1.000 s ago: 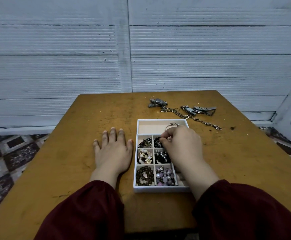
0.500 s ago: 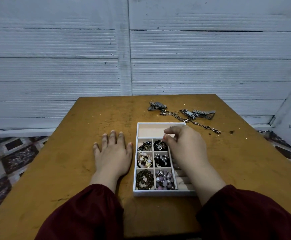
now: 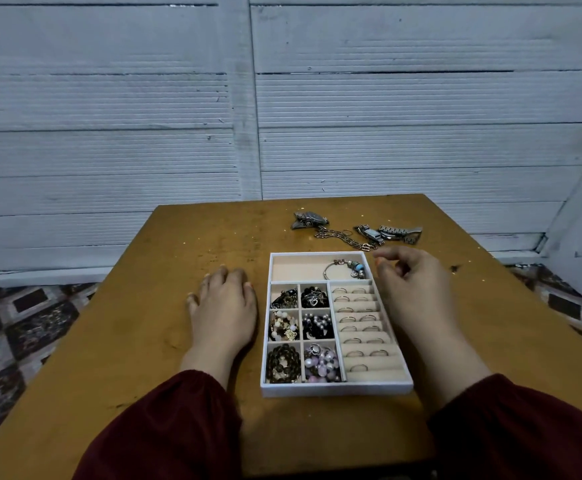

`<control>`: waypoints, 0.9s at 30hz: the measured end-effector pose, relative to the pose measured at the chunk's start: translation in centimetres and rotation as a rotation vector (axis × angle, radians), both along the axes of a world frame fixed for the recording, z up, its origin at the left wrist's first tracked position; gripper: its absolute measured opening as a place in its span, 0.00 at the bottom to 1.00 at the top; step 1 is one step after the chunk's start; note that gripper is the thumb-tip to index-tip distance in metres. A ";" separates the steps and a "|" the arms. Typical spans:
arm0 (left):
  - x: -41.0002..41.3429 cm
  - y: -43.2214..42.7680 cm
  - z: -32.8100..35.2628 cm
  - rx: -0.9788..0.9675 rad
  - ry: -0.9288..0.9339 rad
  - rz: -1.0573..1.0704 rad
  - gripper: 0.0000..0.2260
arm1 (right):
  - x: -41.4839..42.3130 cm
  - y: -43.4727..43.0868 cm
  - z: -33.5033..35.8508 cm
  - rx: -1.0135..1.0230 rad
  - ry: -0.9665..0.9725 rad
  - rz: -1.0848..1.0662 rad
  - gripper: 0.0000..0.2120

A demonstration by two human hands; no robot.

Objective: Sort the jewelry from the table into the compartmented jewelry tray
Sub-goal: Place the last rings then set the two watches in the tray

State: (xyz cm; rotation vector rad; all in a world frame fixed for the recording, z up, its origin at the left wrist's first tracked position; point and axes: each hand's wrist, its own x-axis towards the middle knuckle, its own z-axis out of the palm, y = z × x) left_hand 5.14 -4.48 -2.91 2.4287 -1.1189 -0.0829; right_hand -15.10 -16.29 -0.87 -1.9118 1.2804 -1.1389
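The white tray (image 3: 334, 389) holds beads (image 3: 284, 363), rings (image 3: 355, 318) and, in its far compartment, a charm bracelet (image 3: 350, 269); two watches (image 3: 308, 220) and a chain (image 3: 343, 237) lie beyond.

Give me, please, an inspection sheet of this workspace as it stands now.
Surface: wooden table, scuffed.
Job's things: tray holds bracelet in top compartment, rings in slots, beads in six cells; two watches and chain lie on table beyond it.
Clutter: dark speck right of tray.
Hands: left hand flat on table; right hand loosely curled beside tray, empty.
Cables: nothing seen.
Surroundings: white panelled wall, patterned floor.
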 end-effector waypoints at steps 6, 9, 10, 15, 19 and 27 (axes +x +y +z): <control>-2.7 -1.4 3.1 -0.257 -0.105 -0.065 0.14 | -1.9 -2.5 -0.9 -0.002 -0.021 -0.062 0.06; -4.5 -3.0 4.5 -0.295 -0.129 -0.164 0.14 | -2.8 -4.0 -0.8 -0.002 -0.024 -0.089 0.05; -5.1 -3.7 4.9 -0.298 -0.124 -0.197 0.14 | -3.1 -4.5 -0.9 -0.008 -0.019 -0.100 0.05; -7.0 -7.4 5.9 -0.265 -0.105 -0.343 0.13 | -3.5 -7.2 -0.9 0.005 0.024 -0.113 0.04; -7.0 -10.2 6.7 -0.275 -0.053 -0.389 0.12 | -3.7 -9.2 -0.3 -0.007 0.089 -0.104 0.05; -5.2 -14.8 6.0 -0.270 0.041 -0.367 0.11 | -1.8 -12.5 -0.3 0.036 0.079 -0.069 0.03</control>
